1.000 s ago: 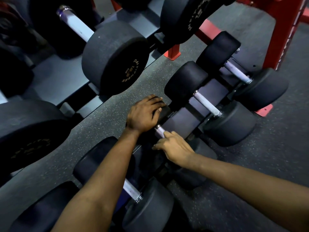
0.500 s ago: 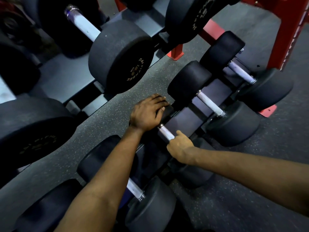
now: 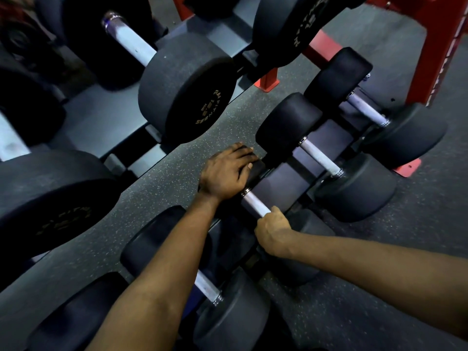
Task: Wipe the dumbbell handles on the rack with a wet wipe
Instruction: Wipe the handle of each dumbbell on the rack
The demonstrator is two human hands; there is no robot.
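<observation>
Dumbbell handles (image 3: 320, 158) show as pale metal bars between black rubber heads, lined up on a low rack (image 3: 278, 183) that runs from bottom left to upper right. At far left, larger dumbbells (image 3: 187, 97) sit on a separate grey shelf.

Moving right, my left hand (image 3: 228, 173) lies palm down on the black head (image 3: 256, 171) of one low dumbbell. Its fingers are spread and draped over the top, pressing rather than gripping. Just right of it, the worked handle (image 3: 253, 203) shows bare next to that head. My right hand (image 3: 273, 234) is clenched round the other end of this bar, thumb on top. I cannot see the wet wipe; I judge it is bunched inside that fist. Further right lie two more dumbbells, and beyond them a red frame (image 3: 435, 46) stands on speckled floor (image 3: 379, 300).

I judge these weights to be heavy, rigid and settled in their cradles, so nothing needs lifting. The bar is hard metal and may turn slick once wet. The wipe is soft and thin and could snag or tear. The best hold looks like a full wrap round the bar, wipe between palm and metal, sliding from head to head while the other hand steadies the rubber end.
</observation>
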